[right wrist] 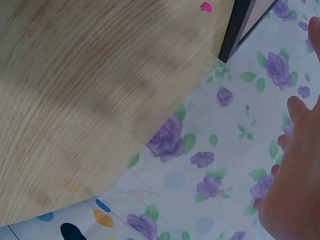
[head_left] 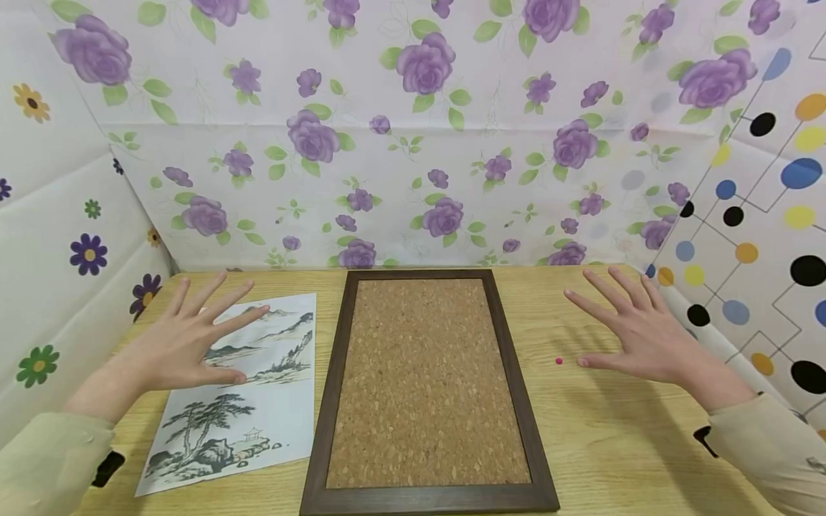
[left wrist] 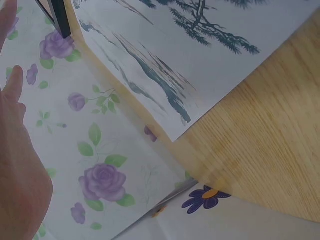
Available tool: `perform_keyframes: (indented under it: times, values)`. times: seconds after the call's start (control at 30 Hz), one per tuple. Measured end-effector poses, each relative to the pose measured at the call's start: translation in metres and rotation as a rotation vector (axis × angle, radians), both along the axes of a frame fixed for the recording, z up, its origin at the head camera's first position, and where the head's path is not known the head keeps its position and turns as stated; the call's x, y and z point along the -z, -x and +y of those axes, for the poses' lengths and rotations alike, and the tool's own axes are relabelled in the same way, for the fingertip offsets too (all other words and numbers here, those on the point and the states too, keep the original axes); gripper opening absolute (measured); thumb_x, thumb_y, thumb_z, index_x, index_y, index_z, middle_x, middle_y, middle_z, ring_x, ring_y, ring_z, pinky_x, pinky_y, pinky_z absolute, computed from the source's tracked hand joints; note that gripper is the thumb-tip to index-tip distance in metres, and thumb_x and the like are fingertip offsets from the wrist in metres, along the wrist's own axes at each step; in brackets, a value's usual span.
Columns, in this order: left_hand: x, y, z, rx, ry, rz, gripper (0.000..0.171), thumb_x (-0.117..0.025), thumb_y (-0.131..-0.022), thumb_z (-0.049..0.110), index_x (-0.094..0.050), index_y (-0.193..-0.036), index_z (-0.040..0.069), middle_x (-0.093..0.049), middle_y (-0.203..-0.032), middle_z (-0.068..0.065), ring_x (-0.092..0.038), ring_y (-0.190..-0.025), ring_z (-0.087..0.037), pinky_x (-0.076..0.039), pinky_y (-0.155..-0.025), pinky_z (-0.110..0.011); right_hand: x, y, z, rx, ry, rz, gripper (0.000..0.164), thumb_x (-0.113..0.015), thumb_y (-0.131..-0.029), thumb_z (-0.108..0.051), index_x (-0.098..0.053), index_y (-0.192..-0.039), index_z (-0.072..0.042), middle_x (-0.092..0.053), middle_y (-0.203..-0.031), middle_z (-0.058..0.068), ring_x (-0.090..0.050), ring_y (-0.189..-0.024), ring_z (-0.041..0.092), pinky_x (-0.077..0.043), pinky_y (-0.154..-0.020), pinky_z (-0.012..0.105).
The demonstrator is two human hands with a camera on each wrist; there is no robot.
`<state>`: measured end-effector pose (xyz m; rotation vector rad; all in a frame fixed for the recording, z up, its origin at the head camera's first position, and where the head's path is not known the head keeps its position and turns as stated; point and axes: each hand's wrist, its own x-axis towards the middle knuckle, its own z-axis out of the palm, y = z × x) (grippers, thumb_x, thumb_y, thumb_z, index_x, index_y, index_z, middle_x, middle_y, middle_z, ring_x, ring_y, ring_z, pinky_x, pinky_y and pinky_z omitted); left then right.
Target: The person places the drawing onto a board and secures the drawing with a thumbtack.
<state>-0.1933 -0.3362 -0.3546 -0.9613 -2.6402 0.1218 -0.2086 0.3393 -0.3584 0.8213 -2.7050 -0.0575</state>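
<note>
Floral cloth (head_left: 374, 93): purple roses on white, hung along the far side. Wood-grain table (head_left: 600, 466): set before the cloth. Dark wooden frame (head_left: 332, 394): laid lengthwise at the table's centre; a cork panel (head_left: 428, 387) is contained within it, bordered on all sides. Printed sheet (head_left: 274, 408): laid left of the frame; mountains are shown at its far part, trees and a pavilion at its near part. Left hand (head_left: 193, 344): held above the sheet, fingers spread, grip released. Right hand (head_left: 639, 337): held above the table's right side, fingers spread, grip released. Pink pin (head_left: 559, 361): placed on the table, between frame and right hand.
</note>
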Motion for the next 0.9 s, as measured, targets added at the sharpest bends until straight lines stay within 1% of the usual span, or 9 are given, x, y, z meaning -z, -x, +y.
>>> perform_keyframes:
  times: [0.23, 0.4, 0.6, 0.67, 0.8, 0.9]
  values:
    - [0.001, -0.003, -0.001, -0.001, 0.008, -0.002, 0.099, -0.071, -0.073, 0.069, -0.032, -0.155, 0.029, -0.004, -0.169, 0.0, 0.014, -0.156, -0.028, 0.017, -0.118, -0.062, 0.0, -0.002, 0.0, -0.002, 0.003, -0.01, 0.098, -0.071, -0.077, -0.065, -0.028, -0.157, -0.031, -0.002, -0.169, 0.0, 0.003, -0.156, 0.032, 0.009, -0.12, 0.066]
    - [0.0, -0.005, -0.001, -0.003, 0.006, 0.0, 0.1, -0.073, -0.072, 0.067, -0.031, -0.156, 0.031, -0.002, -0.169, 0.001, 0.015, -0.155, -0.027, 0.016, -0.118, -0.064, -0.001, -0.003, 0.002, 0.009, 0.014, -0.022, 0.099, -0.073, -0.077, -0.064, -0.026, -0.157, -0.031, -0.002, -0.169, 0.0, 0.002, -0.156, 0.033, 0.006, -0.12, 0.066]
    - [-0.001, -0.007, -0.001, -0.007, 0.002, 0.006, 0.099, -0.07, -0.075, 0.068, -0.028, -0.157, 0.032, -0.001, -0.169, 0.001, 0.015, -0.155, -0.026, 0.016, -0.117, -0.065, -0.002, -0.003, 0.002, 0.015, 0.025, -0.025, 0.098, -0.073, -0.077, -0.063, -0.026, -0.157, -0.032, -0.004, -0.169, 0.001, -0.001, -0.156, 0.034, 0.004, -0.121, 0.066]
    - [0.0, -0.008, -0.002, -0.02, -0.003, 0.0, 0.099, -0.07, -0.075, 0.068, -0.027, -0.157, 0.032, -0.001, -0.169, 0.001, 0.014, -0.155, -0.027, 0.016, -0.117, -0.065, -0.002, -0.003, 0.001, 0.01, 0.031, -0.018, 0.098, -0.073, -0.077, -0.063, -0.026, -0.157, -0.031, -0.007, -0.169, 0.003, -0.003, -0.155, 0.035, 0.003, -0.12, 0.066]
    - [0.006, -0.012, -0.004, -0.064, -0.023, -0.022, 0.1, -0.072, -0.075, 0.065, -0.026, -0.157, 0.031, -0.001, -0.169, 0.001, 0.005, -0.156, -0.034, 0.015, -0.118, -0.065, 0.0, -0.002, 0.001, -0.005, 0.053, -0.008, 0.098, -0.074, -0.077, -0.06, -0.027, -0.157, -0.03, -0.009, -0.168, 0.004, -0.008, -0.154, 0.037, 0.0, -0.12, 0.067]
    - [0.011, -0.016, -0.007, -0.098, -0.047, -0.046, 0.1, -0.074, -0.075, 0.063, -0.027, -0.157, 0.03, -0.003, -0.169, 0.0, -0.001, -0.155, -0.038, 0.016, -0.119, -0.063, 0.002, -0.001, 0.001, -0.005, 0.071, -0.014, 0.097, -0.075, -0.078, -0.059, -0.027, -0.157, -0.03, -0.01, -0.168, 0.003, -0.014, -0.152, 0.039, -0.003, -0.12, 0.066]
